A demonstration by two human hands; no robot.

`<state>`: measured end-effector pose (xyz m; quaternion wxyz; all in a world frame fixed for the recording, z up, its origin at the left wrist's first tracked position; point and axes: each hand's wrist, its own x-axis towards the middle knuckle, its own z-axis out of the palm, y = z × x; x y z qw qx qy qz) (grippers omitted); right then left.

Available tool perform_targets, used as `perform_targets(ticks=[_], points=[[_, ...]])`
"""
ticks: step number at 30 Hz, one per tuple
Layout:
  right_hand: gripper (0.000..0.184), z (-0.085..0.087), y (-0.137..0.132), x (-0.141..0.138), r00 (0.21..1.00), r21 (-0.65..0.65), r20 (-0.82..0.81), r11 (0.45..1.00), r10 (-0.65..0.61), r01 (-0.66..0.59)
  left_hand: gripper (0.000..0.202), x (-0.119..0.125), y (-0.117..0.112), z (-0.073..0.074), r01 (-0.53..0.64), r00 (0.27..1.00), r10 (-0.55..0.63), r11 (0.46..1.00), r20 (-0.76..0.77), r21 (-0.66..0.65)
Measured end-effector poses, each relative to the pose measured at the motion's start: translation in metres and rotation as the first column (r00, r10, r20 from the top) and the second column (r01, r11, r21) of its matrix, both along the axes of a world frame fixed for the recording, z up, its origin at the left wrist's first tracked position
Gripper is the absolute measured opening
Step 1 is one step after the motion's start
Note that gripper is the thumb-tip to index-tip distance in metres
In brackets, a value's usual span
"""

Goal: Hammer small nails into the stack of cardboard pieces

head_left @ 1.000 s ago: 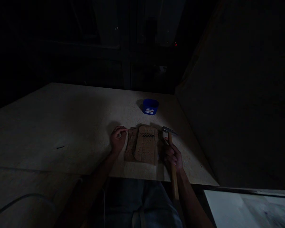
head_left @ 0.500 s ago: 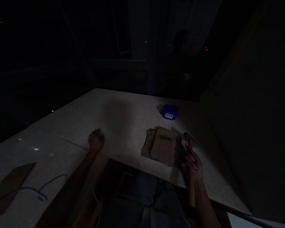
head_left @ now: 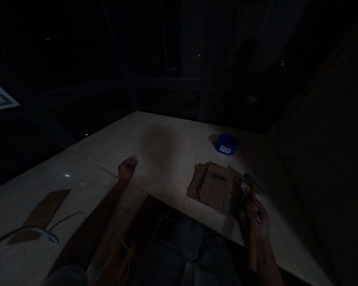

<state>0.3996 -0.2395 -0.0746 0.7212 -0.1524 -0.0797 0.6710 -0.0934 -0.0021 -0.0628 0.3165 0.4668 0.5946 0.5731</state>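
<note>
The scene is very dark. My right hand [head_left: 255,216] is wrapped round the wooden handle of a hammer [head_left: 252,222], whose metal head lies just right of a piece of brown cardboard [head_left: 212,186] with a row of small dark nails stuck in it. My left hand [head_left: 127,169] rests on the pale board [head_left: 167,155] well to the left of the cardboard, fingers curled; what they hold, if anything, is hidden.
A small blue tub [head_left: 227,144] stands behind the cardboard. A thin brown strip [head_left: 40,214] and a pale cable [head_left: 47,232] lie on the lower surface at left. A dark upright panel [head_left: 325,167] borders the board on the right.
My left hand has left the cardboard's edge and moved well to the left across the board. The view has swung left. My right hand keeps its hold on the hammer.
</note>
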Motion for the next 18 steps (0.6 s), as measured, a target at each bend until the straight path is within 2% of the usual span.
perform_targets(ticks=[3, 5, 12, 15, 18], points=[[0.037, -0.001, 0.001, 0.000, 1.000, 0.019, -0.007, 1.000, 0.013, -0.013, 0.032, 0.020, -0.004, 0.011, -0.023, 0.994, 0.027, 0.999, 0.109, -0.033], [0.032, -0.002, 0.001, -0.001, 1.000, 0.011, -0.008, 1.000, 0.019, -0.019, 0.038, 0.037, -0.007, 0.022, 0.001, 0.981, 0.012, 0.998, 0.194, -0.064], [0.023, -0.004, 0.002, -0.006, 1.000, 0.000, -0.023, 1.000, 0.006, -0.006, 0.045, 0.093, -0.022, 0.058, 0.264, 0.900, -0.225, 0.963, 0.374, -0.056], [0.021, -0.005, 0.004, -0.005, 0.999, -0.013, 0.006, 0.999, 0.041, -0.041, 0.039, 0.112, -0.027, 0.064, 0.359, 0.842, -0.294, 0.931, 0.453, -0.064], [0.019, -0.008, 0.007, -0.005, 0.998, 0.029, -0.017, 0.998, 0.055, -0.054, 0.028, 0.128, -0.032, 0.063, 0.422, 0.782, -0.322, 0.904, 0.533, -0.074]])
